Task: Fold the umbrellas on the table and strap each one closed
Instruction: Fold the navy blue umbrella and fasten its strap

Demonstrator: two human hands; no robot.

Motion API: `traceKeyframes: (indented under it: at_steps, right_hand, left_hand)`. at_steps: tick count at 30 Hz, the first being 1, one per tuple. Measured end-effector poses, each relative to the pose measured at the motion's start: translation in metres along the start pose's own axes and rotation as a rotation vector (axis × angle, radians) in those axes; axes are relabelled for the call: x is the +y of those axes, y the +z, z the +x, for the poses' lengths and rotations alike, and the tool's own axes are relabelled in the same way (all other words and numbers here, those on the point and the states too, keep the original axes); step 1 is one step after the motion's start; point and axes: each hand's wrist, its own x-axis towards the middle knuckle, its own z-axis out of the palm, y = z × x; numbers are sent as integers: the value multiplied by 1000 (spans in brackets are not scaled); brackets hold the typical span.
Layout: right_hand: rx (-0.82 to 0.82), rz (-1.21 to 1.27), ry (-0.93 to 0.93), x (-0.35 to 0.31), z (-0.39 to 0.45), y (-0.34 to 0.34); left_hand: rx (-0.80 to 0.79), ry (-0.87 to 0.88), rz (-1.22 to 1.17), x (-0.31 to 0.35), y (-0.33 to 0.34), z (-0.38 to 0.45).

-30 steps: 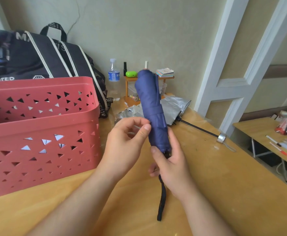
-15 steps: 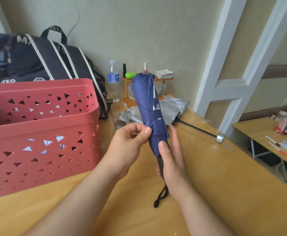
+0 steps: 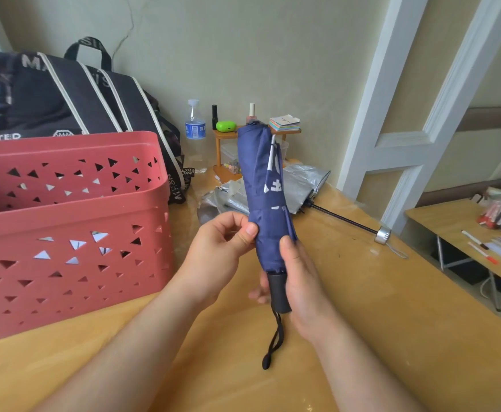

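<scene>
A folded navy blue umbrella (image 3: 265, 197) with white lettering stands nearly upright above the table, its black handle (image 3: 278, 292) pointing down and a black wrist loop (image 3: 274, 343) dangling. My left hand (image 3: 219, 257) pinches the canopy fabric at its left side with thumb and fingers. My right hand (image 3: 300, 281) grips the lower canopy and handle from the right, thumb on the front. Behind lies a silver umbrella (image 3: 300, 185), loosely collapsed, its thin black shaft (image 3: 341, 218) extended to a silver handle (image 3: 382, 235).
A red perforated basket (image 3: 65, 221) stands at the left on the yellow table (image 3: 392, 322). A black bag (image 3: 73, 96) sits behind it. A water bottle (image 3: 195, 126) and a small wooden shelf (image 3: 228, 144) stand by the wall. A second table (image 3: 466, 230) is at the right.
The blue umbrella has turned in my hands, so white lettering now faces me. My right hand has slid lower and the black handle shows. The wrist loop hangs shorter.
</scene>
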Motion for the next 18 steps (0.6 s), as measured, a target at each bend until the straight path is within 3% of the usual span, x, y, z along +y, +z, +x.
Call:
traceKeyframes:
  at_steps: [7,10,14,18]
  right_hand:
    - [21,112,87,-6,-1,5]
    - [6,134,100,-6,1,2]
    - [36,49,16,-4,2,2]
    - [128,-71,-145,-1,1,4]
  left_hand:
    - [-6,20,101,-8,8,-3]
    - [-43,-29,40,-8,8,1]
    - [-53,-85,-31,-5,2,3]
    - [116,42,146,-2,3,3]
